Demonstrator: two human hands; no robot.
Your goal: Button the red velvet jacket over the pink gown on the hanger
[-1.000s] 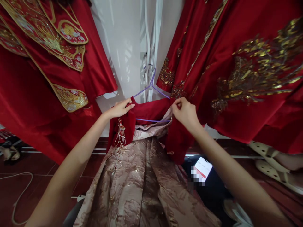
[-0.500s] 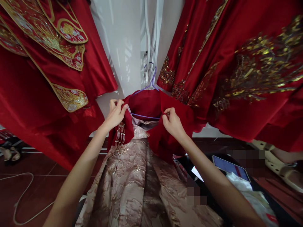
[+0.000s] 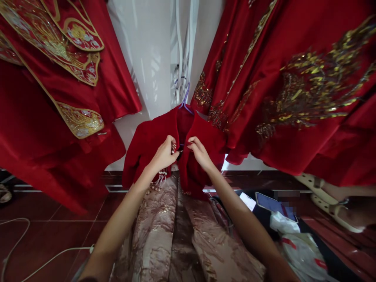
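A short red jacket (image 3: 152,135) hangs on a purple hanger (image 3: 185,98) straight ahead. My left hand (image 3: 167,152) pinches its left front edge, with beaded trim showing at the fingers and a bead tassel (image 3: 161,177) hanging below. Across a narrow gap, my right hand (image 3: 200,152) grips the right front edge. The two edges are close together but apart, and a strip of the hanger's bar shows between them. Below the jacket, a pinkish-bronze brocade garment (image 3: 160,219) spreads down towards me.
Red embroidered garments (image 3: 117,78) hang at left, and others with gold sequins (image 3: 311,78) at right. Lower right are a phone (image 3: 247,201), a tablet-like device (image 3: 276,206) and a plastic bag (image 3: 304,250). Another person's feet in clogs (image 3: 331,207) stand beyond. A white cable (image 3: 55,254) crosses the tiled floor.
Both hands have moved inward, drawing the jacket's two front edges together over the hanger's bar. The jacket's shoulders now lie spread on the hanger, and the view has shifted slightly.
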